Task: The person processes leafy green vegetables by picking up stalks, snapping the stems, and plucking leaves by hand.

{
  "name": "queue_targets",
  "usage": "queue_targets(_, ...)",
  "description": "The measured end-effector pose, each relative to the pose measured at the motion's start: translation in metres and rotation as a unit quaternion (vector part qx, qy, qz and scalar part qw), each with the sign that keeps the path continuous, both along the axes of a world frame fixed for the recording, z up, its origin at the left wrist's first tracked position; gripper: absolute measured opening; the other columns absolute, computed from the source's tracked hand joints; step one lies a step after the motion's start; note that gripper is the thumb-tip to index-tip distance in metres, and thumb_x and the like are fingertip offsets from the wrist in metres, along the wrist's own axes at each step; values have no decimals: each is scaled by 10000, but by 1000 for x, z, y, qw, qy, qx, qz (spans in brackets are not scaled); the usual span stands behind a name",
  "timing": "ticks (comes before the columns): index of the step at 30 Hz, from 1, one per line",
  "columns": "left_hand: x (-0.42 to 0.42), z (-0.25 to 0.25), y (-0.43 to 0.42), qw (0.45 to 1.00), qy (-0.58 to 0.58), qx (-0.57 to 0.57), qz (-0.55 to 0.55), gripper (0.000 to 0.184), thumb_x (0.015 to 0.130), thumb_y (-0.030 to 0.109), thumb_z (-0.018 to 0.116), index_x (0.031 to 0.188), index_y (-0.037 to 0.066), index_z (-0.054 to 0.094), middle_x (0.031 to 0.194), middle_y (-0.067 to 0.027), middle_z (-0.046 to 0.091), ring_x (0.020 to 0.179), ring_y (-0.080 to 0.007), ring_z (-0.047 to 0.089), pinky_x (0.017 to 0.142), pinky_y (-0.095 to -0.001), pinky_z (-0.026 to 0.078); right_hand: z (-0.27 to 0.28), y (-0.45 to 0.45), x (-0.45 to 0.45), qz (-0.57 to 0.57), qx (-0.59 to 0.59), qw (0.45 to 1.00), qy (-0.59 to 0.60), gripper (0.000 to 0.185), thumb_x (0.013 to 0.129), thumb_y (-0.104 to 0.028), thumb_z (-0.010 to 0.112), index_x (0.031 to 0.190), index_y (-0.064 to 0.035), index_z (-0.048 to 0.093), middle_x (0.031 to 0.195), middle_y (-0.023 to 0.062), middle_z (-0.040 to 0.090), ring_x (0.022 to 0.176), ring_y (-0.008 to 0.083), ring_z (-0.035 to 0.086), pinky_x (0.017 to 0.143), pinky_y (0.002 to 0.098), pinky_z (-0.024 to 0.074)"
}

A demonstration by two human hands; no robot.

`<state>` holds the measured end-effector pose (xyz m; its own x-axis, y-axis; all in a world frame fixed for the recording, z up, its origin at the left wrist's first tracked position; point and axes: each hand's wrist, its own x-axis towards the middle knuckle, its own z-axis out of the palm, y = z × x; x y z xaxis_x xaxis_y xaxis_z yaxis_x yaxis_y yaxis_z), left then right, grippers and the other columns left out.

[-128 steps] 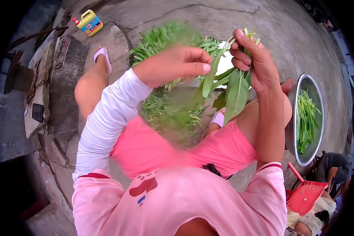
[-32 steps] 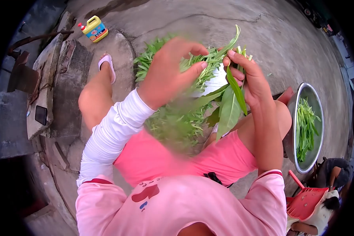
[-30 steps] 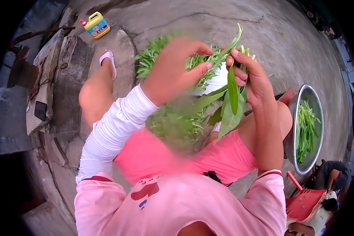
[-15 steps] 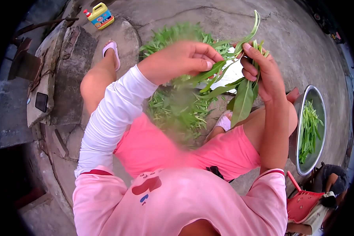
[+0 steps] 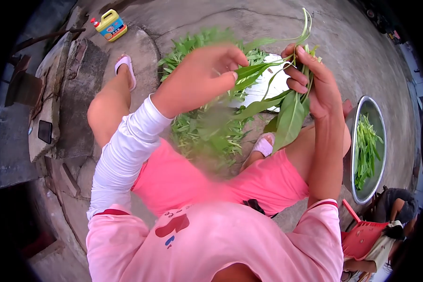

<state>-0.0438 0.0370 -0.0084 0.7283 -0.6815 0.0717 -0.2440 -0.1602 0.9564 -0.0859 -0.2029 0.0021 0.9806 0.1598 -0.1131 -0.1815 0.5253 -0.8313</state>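
Left hand (image 5: pixel 197 77) has pulled back from right hand (image 5: pixel 320 87), whose grip holds leafy stems (image 5: pixel 290 116); can't tell left's hold. Slackening fingers could drop stems looping above grip.

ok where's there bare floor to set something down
Bare concrete lies beyond the piled leafy greens, and past the right hand, ahead of the metal basin. Crowded: between the slippers, where greens cover much of the floor.

Leafy stems (image 5: pixel 291 117) are held in the R hand (image 5: pixel 322 80), w/ the L hand (image 5: pixel 197 77) held near them. More greens (image 5: pixel 211 136) are seen on the grnd (image 5: pixel 357 61) & in a metal bowl (image 5: pixel 371 109).
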Motion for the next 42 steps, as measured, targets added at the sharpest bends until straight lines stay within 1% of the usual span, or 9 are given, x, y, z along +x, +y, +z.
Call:
queue_targets(5,-8,-1,1,893,-436,-56,96,228,698,-138,542,881,-5,570,855,-96,547,746,-185,563,643,-255,455,-8,-6,5,40,77,996,12,206,942,-151,478,1029,30,523,872,60,519,528,40,357,416,167,322)
queue_targets(9,-5,-10,0,839,-537,-28,85,238,648,-117,610,840,22,591,881,-94,551,707,-209,565,576,-280,463,-9,-4,6,53,121,990,40,204,938,-151,488,1024,29,529,885,60,524,526,41,363,407,174,322)
queue_targets(15,-18,-4,-16,803,-582,-41,119,308,630,-52,695,897,57,586,979,-94,549,769,-242,573,661,-317,473,-12,5,8,62,142,986,67,227,906,-174,555,1024,20,558,818,-12,523,543,39,388,417,182,314)
queue_targets(18,-18,-2,-21,801,-582,-77,117,311,677,-17,708,946,52,569,945,-105,569,797,-246,575,713,-314,464,-11,11,6,40,139,985,92,200,932,-157,504,1014,21,545,815,27,524,515,38,360,400,168,309)
queue_targets(21,-15,-2,-20,887,-430,-101,135,231,778,23,665,980,30,554,909,-78,594,811,-183,579,731,-285,460,-14,6,7,60,115,989,67,244,893,-182,572,1028,21,555,818,4,538,533,38,391,418,183,311)
queue_targets(24,-19,9,-22,967,-47,-194,158,170,865,89,607,1003,11,545,882,-39,604,837,-115,565,752,-274,454,-12,8,5,20,83,994,63,246,886,-181,578,1018,26,562,819,16,547,530,35,392,416,181,303)
queue_targets(33,-7,-1,-14,963,55,-214,156,189,867,87,572,1041,31,525,926,-23,600,829,-66,548,753,-219,429,-11,8,4,-19,46,998,43,302,897,-179,553,1087,55,541,828,25,563,539,28,367,426,177,296)
queue_targets(39,-4,2,-7,965,-26,-182,186,164,855,64,585,1005,16,539,929,-14,580,817,-66,526,747,-215,419,-13,4,5,-36,63,997,35,284,900,-164,543,1072,61,536,839,41,564,551,44,376,439,183,302)
queue_targets(42,-13,10,-3,973,-80,-189,102,145,841,53,594,975,12,556,935,-18,573,804,-83,517,749,-225,415,-13,3,6,-39,92,995,29,274,901,-162,544,1068,55,541,834,37,562,553,45,372,441,185,302)
